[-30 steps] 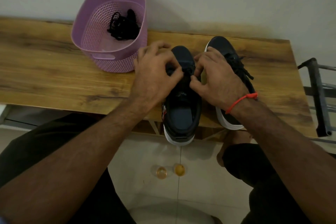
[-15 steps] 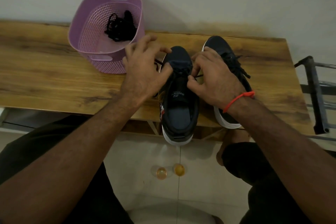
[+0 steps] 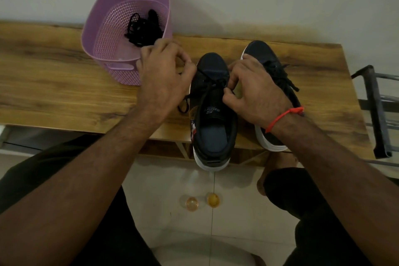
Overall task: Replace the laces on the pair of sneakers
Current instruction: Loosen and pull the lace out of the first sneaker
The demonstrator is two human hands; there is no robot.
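Note:
Two dark sneakers with white soles stand on a wooden table point(image 3: 54, 84), heels toward me. The left sneaker point(image 3: 212, 119) has a black lace point(image 3: 207, 84) crossing only its front eyelets, and its heel hangs over the table edge. My left hand point(image 3: 162, 80) pinches that lace and holds it out to the left of the toe. My right hand point(image 3: 252, 90) pinches the lace at the shoe's right eyelets. The right sneaker point(image 3: 278, 75) is fully laced and partly hidden behind my right hand and wrist.
A purple plastic basket point(image 3: 103, 49) stands at the back left of the table with a bundle of black laces point(image 3: 143, 29) inside. A dark metal frame point(image 3: 375, 110) is at the right. Two small yellowish objects point(image 3: 201, 201) lie on the tiled floor below.
My left hand has moved left and away from the shoe, drawing the lace out sideways. My right hand stays at the eyelets. The shoe's tongue has come into view.

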